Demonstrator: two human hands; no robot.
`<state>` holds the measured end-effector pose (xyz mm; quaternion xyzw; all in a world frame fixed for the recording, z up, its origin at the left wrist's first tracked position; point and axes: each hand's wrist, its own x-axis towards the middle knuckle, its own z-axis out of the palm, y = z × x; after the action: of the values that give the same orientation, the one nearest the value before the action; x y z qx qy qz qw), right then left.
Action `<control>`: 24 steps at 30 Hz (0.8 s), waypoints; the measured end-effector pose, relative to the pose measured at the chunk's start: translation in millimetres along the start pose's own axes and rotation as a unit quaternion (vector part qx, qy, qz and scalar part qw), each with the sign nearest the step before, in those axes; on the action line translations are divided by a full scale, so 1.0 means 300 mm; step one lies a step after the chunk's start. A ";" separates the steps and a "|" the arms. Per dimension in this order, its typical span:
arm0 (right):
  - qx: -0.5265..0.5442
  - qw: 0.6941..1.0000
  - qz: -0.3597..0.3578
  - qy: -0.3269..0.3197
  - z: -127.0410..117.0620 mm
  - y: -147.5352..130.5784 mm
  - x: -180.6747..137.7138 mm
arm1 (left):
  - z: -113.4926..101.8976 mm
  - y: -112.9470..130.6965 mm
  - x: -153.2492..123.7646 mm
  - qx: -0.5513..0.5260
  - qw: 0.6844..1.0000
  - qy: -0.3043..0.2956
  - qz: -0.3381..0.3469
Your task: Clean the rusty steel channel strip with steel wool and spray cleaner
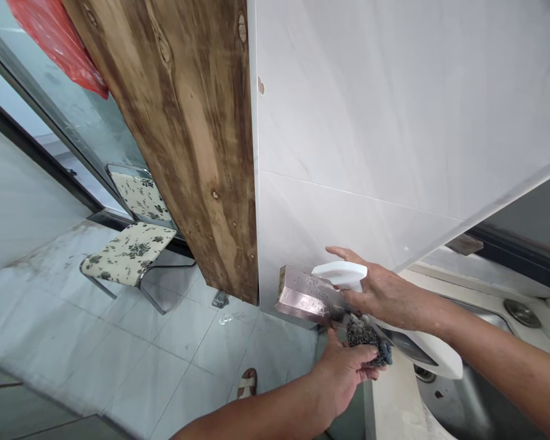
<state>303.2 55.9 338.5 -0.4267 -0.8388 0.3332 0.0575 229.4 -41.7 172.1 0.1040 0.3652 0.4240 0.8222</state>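
Note:
My right hand grips the neck of a white plastic spray bottle, whose trigger head points left towards a short, rectangular, pink-toned metal bar. The bar sits against the white wall tile, and its right end is hidden behind my right hand and the sprayer. My left hand is lower down, its fingers closed around a dark, speckled wad of steel wool. The wad sits just below the bar's right end and against the bottle.
A stainless steel sink with a drain lies below my hands on the right. A stained wooden board stands left of the tiles. Beyond it are a floral-seated folding chair, a glass door, a red plastic bag, wet floor tiles and a sandalled foot.

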 end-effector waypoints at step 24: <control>-0.017 0.998 0.042 -0.037 0.012 -0.089 -0.002 | -0.012 -0.011 0.024 -0.010 1.000 0.013 -0.017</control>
<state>284.2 42.6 352.0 -0.4496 -0.8272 0.3370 0.0053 231.5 -38.7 164.4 0.0840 0.3731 0.4145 0.8258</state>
